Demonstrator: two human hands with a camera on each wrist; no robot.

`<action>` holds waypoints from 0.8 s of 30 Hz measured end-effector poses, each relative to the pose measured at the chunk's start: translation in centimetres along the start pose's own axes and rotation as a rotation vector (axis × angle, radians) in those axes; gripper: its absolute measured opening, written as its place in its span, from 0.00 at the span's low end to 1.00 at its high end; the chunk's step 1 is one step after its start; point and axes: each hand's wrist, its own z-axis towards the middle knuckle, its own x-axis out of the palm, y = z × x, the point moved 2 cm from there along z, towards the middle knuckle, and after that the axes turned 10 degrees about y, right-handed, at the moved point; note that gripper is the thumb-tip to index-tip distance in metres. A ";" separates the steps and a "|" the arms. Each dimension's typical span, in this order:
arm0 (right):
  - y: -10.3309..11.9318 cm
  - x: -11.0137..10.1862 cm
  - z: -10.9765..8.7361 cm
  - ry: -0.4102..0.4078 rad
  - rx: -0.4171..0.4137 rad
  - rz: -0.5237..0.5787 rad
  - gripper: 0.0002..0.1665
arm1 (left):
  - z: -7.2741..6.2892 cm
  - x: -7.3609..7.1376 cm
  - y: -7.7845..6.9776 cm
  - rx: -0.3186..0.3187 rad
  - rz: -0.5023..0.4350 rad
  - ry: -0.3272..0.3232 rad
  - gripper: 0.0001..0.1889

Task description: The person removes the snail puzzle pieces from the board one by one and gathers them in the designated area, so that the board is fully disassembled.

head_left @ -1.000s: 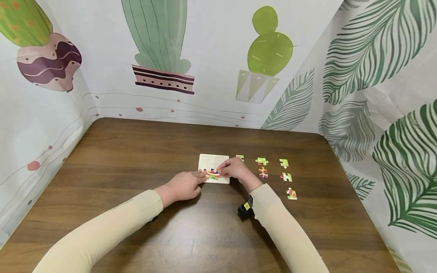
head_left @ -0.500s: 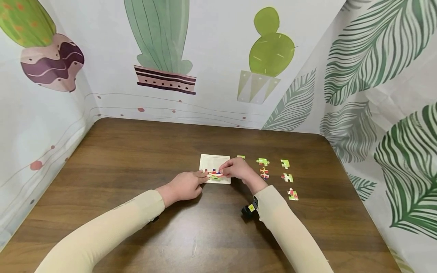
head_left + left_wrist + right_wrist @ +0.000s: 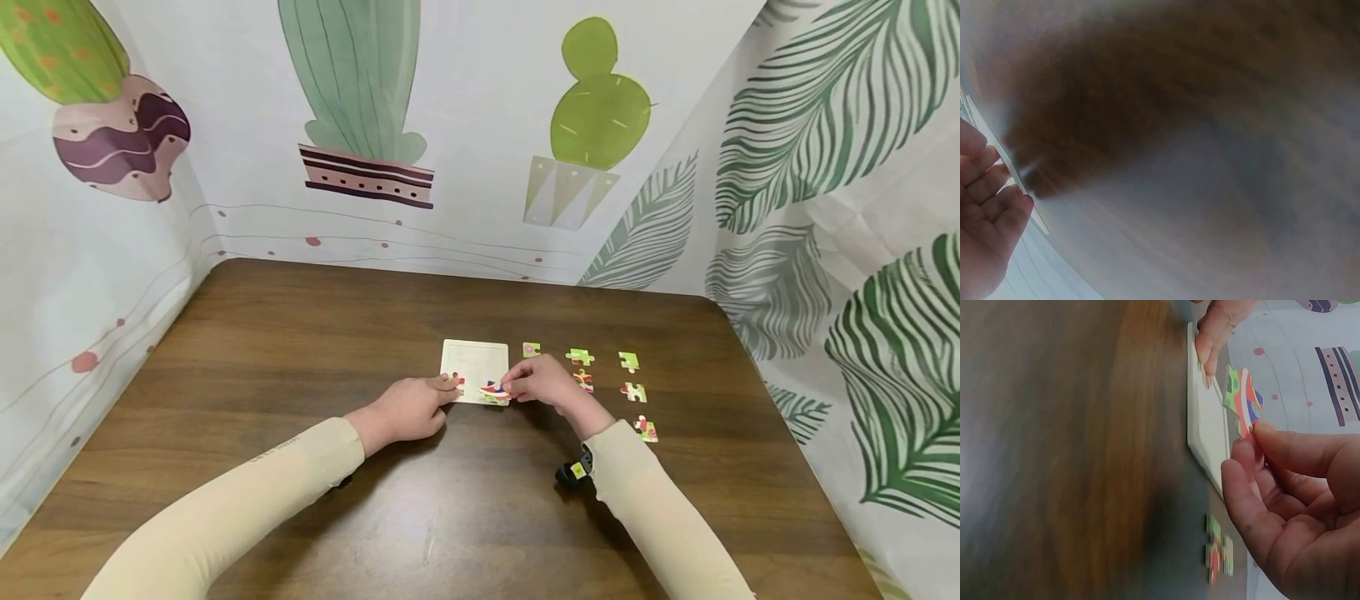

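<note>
My right hand (image 3: 542,382) pinches a jigsaw puzzle piece (image 3: 1246,403) between thumb and fingers. That piece is red, white, blue and green, and it is raised off the board in the right wrist view. Below it is a pale square puzzle board (image 3: 472,360) with a raised border. At the board's lower left, the fingertips of my left hand (image 3: 408,408) rest on a small red-and-white piece (image 3: 459,383), covering part of it. In the left wrist view the left hand's fingers (image 3: 1007,209) lie along the board's edge.
Right of the board lie several loose puzzle pieces, among them a green one (image 3: 581,357), a corner one (image 3: 628,361) and a pink-and-green one (image 3: 647,429). They lie on a brown wooden table (image 3: 337,317). A patterned cloth (image 3: 480,225) hangs behind it.
My right hand has lifted the puzzle piece from beside the left fingers and shifted right with it, toward the board's right edge. The left hand stays at the board's lower left.
</note>
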 end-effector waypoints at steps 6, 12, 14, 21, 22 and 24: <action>-1.1 -1.4 -1.3 -0.009 -0.019 -0.036 0.10 | -0.1 -0.1 -0.1 0.000 -0.006 0.003 0.25; -2.0 -3.1 -2.7 0.011 -0.034 -0.062 0.11 | 0.0 0.1 0.0 0.009 -0.006 0.001 0.25; -2.2 -3.7 -3.1 0.026 -0.032 -0.070 0.11 | 0.1 0.1 0.0 0.011 -0.008 0.002 0.25; -2.6 -5.6 -4.4 0.041 0.012 -0.102 0.12 | 0.0 0.1 0.0 0.010 -0.013 0.000 0.25; -2.7 -5.8 -4.6 0.044 0.020 -0.111 0.12 | 0.0 0.1 0.1 0.011 -0.011 -0.003 0.25; -2.9 -6.2 -4.8 0.051 0.036 -0.126 0.12 | 0.0 0.0 0.1 0.014 -0.007 -0.008 0.25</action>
